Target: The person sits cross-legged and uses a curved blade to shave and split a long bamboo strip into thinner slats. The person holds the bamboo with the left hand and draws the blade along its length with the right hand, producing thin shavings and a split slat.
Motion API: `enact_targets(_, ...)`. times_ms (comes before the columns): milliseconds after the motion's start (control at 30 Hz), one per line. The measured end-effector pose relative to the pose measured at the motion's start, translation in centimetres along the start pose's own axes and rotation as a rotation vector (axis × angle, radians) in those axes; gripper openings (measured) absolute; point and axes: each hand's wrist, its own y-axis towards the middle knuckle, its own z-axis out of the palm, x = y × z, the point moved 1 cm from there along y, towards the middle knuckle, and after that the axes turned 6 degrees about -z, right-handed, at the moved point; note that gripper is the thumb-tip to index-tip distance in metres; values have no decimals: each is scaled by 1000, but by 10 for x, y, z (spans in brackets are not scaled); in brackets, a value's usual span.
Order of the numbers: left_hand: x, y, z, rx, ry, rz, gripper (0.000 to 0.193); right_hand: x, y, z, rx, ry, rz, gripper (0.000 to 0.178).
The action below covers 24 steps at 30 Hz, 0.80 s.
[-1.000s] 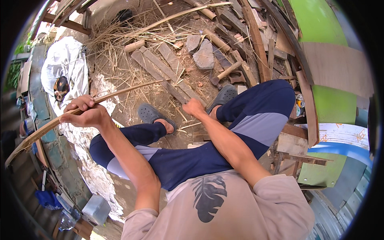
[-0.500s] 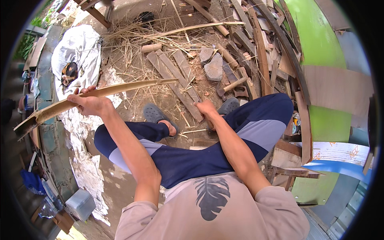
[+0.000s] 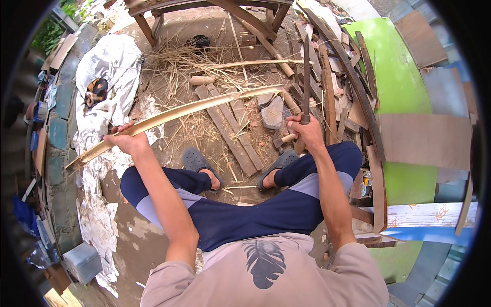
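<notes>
I sit on the ground with my knees spread. My left hand [image 3: 125, 140] grips a long split bamboo strip [image 3: 204, 106] near its left end; the strip runs up and to the right across the dirt. My right hand [image 3: 306, 132] is closed on the handle of a long knife [image 3: 306, 77], its dark blade pointing straight up and away from me. A grey stone [image 3: 272, 113] and flat wooden planks [image 3: 230, 130] lie on the ground between the two hands, beyond my grey sandals [image 3: 197, 161].
Straw and bamboo offcuts [image 3: 204, 64] litter the ground ahead. Stacked boards and scrap wood [image 3: 342, 77] lean at the right against a green panel [image 3: 399, 77]. A white sheet [image 3: 110, 77] with a cat [image 3: 95, 91] on it lies at the left. A wooden frame [image 3: 204, 7] stands beyond.
My right hand has lifted from the ground near my foot and now holds the knife upright. The left hand has kept hold of the bamboo strip, whose far end has swung up and right.
</notes>
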Motion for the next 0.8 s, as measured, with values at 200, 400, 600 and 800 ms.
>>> enact_targets(200,19,4,-11,14,8,-78,50,27,-14,15,105,413,-75,27)
enact_targets(400,35,4,-16,-8,57,-120,52,33,-18,10,166,492,-84,26)
enact_targets(600,43,8,-19,-4,17,-166,55,9,-3,11,-294,91,-138,19)
enact_targets(800,53,22,-30,-14,-5,-248,58,-5,13,22,-581,97,-139,30)
